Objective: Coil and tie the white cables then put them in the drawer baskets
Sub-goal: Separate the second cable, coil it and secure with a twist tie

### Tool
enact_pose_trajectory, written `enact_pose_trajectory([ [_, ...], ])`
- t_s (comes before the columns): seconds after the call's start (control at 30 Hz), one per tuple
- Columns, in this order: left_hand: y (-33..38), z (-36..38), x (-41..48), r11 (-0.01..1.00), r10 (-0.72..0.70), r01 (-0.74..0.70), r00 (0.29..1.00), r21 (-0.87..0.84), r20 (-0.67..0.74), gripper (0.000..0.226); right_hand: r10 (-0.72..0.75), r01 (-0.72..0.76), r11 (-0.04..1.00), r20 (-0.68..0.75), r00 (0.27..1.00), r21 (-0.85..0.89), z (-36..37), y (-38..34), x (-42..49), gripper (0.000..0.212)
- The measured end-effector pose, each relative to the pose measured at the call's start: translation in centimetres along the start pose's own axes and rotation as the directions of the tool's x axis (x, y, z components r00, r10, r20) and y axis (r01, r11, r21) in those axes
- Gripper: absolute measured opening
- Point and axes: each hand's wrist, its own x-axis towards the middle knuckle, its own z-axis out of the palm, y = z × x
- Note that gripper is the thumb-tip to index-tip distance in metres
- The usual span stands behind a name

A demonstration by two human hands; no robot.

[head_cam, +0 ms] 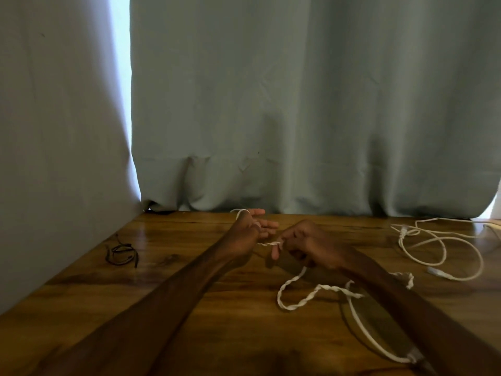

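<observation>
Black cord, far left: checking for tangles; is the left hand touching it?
Apart. Head view shows bare table between black cord and left hand.

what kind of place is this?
Probably a home desk or makeshift workspace: a wooden table pushed against grey-blue curtains, with loose white cables and a small black cord lying on it.
</observation>
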Motion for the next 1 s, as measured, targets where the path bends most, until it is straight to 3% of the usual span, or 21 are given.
enact_pose_trajectory([
  [0.13, 0.2, -0.2, -0.6, 0.988, -0.090, 0.079, 0.993, 0.135, 0.073, 0.040, -0.063, 0.065, 0.998, -0.055, 0.996, 0.027, -0.3, 0.7, 0.0, 0.029],
  [0.23, 1.4, -0.3, -1.0, 0.976, -0.089, 0.062, 0.989, 0.207, 0.122, 0.028, -0.162, 0.150, 0.985, -0.136, 0.977, -0.090, -0.4, 0.4, 0.1, 0.025],
  [0.3, 2.2, -0.1, -1.3, 0.984, -0.150, 0.127, 0.970, 0.127, 0.190, 0.043, -0.262, 0.229, 0.959, -0.209, 0.942, -0.169, -0.4, 0.1, 0.2, 0.022],
  [0.4, 2.9, 0.5, -1.5, 0.914, -0.322, 0.394, 0.852, -0.100, 0.412, 0.055, -0.396, 0.321, 0.911, -0.332, 0.856, -0.259, -0.5, 0.7, 0.8, 0.017],
  [0.47, 3.2, 0.6, -1.5, 0.895, -0.322, 0.432, 0.795, -0.108, 0.515, 0.066, -0.436, 0.340, 0.895, -0.395, 0.809, -0.290, -1.2, 1.1, 1.0, 0.011],
  [0.53, 3.6, 0.4, -1.5, 0.910, -0.256, 0.394, 0.782, -0.132, 0.568, 0.064, -0.443, 0.324, 0.890, -0.440, 0.781, -0.322, -2.1, 1.4, 0.8, 0.012],
  [0.67, 4.6, 0.9, -2.1, 0.896, -0.126, 0.371, 0.740, -0.245, 0.661, 0.046, -0.353, 0.270, 0.929, -0.388, 0.851, -0.252, -2.0, 2.5, 0.7, 0.019],
  [0.8, 4.7, 1.8, -2.3, 0.863, -0.008, 0.317, 0.787, -0.393, 0.617, 0.034, -0.221, 0.183, 0.972, -0.313, 0.924, -0.144, -0.5, 3.5, 1.2, 0.031],
  [0.9, 5.0, 2.3, -2.0, 0.841, 0.030, 0.256, 0.858, -0.477, 0.512, 0.036, -0.134, 0.073, 0.956, -0.204, 0.970, -0.284, 0.8, 3.7, 1.0, 0.028],
  [1.0, 4.9, 2.4, -1.4, 0.843, 0.094, 0.142, 0.911, -0.519, 0.401, 0.023, -0.145, 0.096, 0.915, -0.097, 0.985, -0.392, 2.1, 3.3, 0.9, 0.028],
])
